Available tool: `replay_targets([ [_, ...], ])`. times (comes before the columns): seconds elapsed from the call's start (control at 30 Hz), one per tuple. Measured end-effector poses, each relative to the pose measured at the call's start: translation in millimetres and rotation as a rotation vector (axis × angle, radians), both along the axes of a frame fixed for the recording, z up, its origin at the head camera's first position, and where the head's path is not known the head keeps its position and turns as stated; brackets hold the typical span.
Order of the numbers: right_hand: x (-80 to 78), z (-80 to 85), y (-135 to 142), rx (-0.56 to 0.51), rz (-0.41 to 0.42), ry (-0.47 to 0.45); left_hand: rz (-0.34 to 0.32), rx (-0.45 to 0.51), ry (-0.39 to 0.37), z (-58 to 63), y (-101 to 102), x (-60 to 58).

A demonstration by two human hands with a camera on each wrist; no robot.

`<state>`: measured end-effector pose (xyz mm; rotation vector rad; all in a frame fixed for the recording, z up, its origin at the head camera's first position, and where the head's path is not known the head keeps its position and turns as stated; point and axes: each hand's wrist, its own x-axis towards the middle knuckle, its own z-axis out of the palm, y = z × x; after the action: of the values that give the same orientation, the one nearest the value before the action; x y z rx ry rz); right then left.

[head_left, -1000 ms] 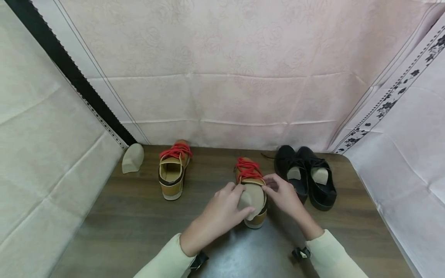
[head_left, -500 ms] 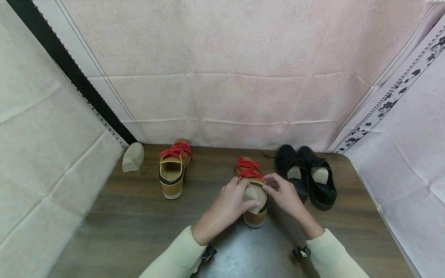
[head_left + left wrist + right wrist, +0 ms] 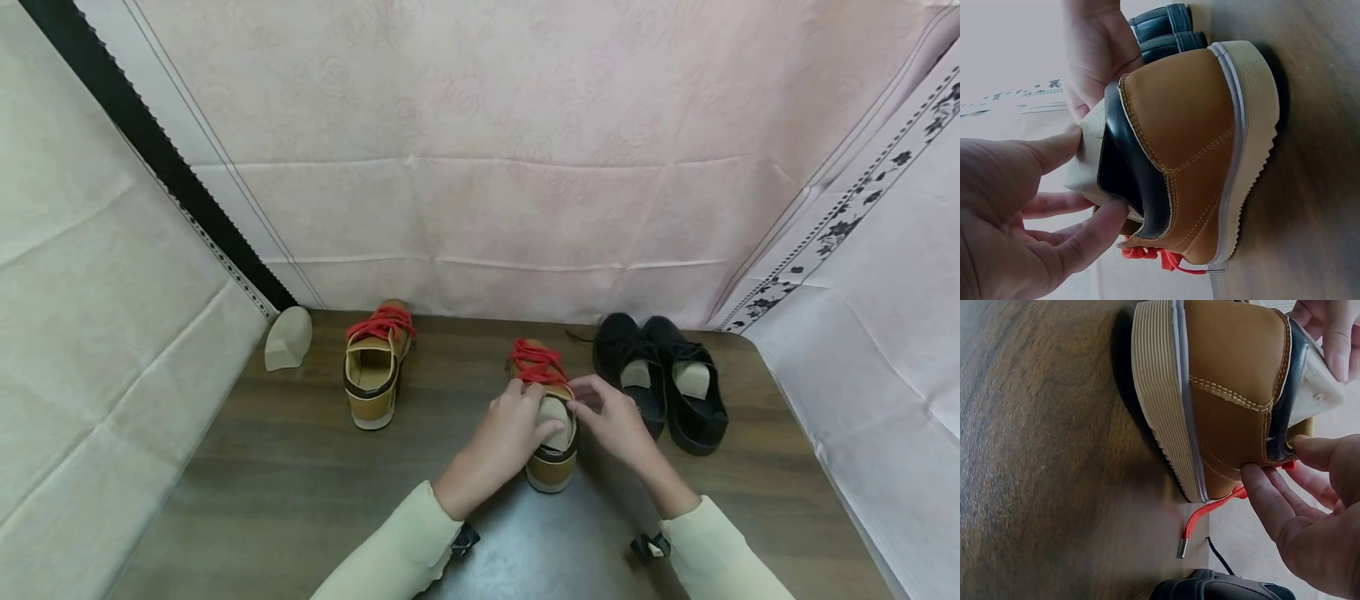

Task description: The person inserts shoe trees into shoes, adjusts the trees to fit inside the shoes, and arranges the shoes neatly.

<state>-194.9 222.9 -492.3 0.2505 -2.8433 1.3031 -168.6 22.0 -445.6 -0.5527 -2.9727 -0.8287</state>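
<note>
Evidently, the far-right black shoes (image 3: pixel 654 358) already hold pale inserts (image 3: pixel 691 381); the left brown shoe (image 3: pixel 372 368) looks unfilled. The right hand (image 3: pixel 609 417) pinches the nearer brown shoe (image 3: pixel 1179 119); the left hand (image 3: pixel 510 429) pinches the part-seated insert (image 3: pixel 1088 156). The loose insert (image 3: pixel 288 339) lies far left.

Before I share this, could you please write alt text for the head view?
A person's left hand holds a cream shoe insert partly inside a red-laced tan shoe while the right hand grips the shoe's side. To the left are a matching shoe and a loose insert; to the right, two black lace-up shoes, all on a wooden surface.
</note>
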Motion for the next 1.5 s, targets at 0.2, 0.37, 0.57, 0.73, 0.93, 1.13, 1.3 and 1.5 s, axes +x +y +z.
replay_targets([
  [0.2, -1.3, 1.1, 0.6, 0.000, 0.005, 0.011, -0.014, 0.022, -0.008, 0.2, -0.9, -3.1],
  [0.37, -1.5, 2.8, 0.0, -0.003, 0.007, 0.004, -0.030, 0.040, 0.029, -3.4, -1.3, -3.9],
  [0.57, -1.3, 3.8, -0.5, -0.003, 0.005, 0.005, -0.049, 0.035, 0.076, -6.2, -1.3, -4.3],
  [0.73, -1.4, 3.4, -0.5, -0.008, 0.003, -0.004, -0.058, 0.022, 0.101, -5.8, -0.6, -5.0],
  [0.93, -0.8, 1.5, 0.2, 0.001, -0.009, -0.019, -0.089, -0.004, 0.183, -10.5, 1.6, -7.5],
  [1.13, 0.0, 0.2, -1.1, 0.009, -0.019, -0.011, -0.093, -0.030, 0.262, -23.5, 4.0, -10.8],
  [1.3, 1.6, 0.5, -2.1, 0.003, -0.016, -0.001, -0.104, -0.074, 0.339, -32.9, 7.1, -11.9],
  [1.5, 2.7, 0.3, -3.1, 0.002, -0.020, -0.005, -0.103, -0.086, 0.374, -31.7, 6.2, -8.5],
])
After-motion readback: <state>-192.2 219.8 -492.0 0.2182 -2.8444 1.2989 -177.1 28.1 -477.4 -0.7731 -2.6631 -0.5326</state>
